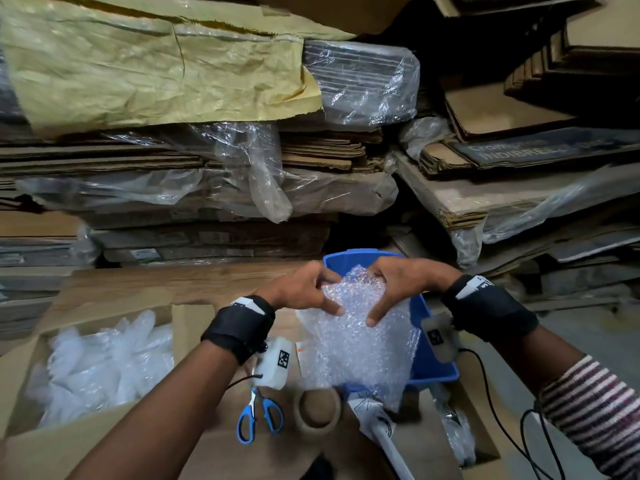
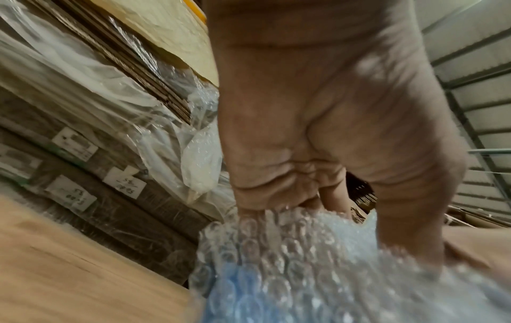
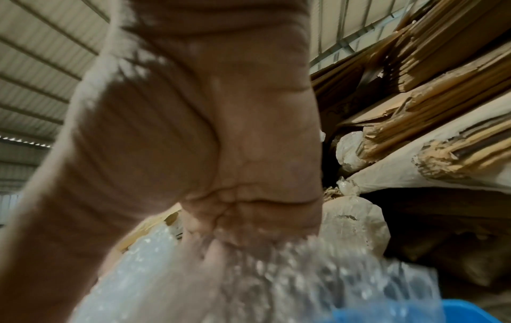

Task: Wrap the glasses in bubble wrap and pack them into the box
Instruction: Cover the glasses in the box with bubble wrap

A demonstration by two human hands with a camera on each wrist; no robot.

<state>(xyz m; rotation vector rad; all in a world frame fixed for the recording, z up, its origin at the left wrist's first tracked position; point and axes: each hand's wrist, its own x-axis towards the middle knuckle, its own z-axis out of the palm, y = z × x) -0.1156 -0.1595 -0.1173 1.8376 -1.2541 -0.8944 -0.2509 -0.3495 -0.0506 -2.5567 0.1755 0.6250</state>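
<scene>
A bundle of clear bubble wrap (image 1: 353,327) hangs in front of me over a blue plastic bin (image 1: 427,355). My left hand (image 1: 304,289) grips its upper left part, fingers curled into the wrap (image 2: 276,262). My right hand (image 1: 398,285) grips its upper right part, thumb pressed down on the front, fingers sunk in the wrap (image 3: 249,284). No glass shows through the wrap. An open cardboard box (image 1: 194,323) at the lower left holds several bubble-wrapped bundles (image 1: 104,362).
Blue-handled scissors (image 1: 258,417) and a roll of brown tape (image 1: 318,408) lie on cardboard below the hands. A white printed item (image 1: 377,424) lies beside the bin. Stacks of flattened cartons (image 1: 207,168) under plastic sheeting fill the back.
</scene>
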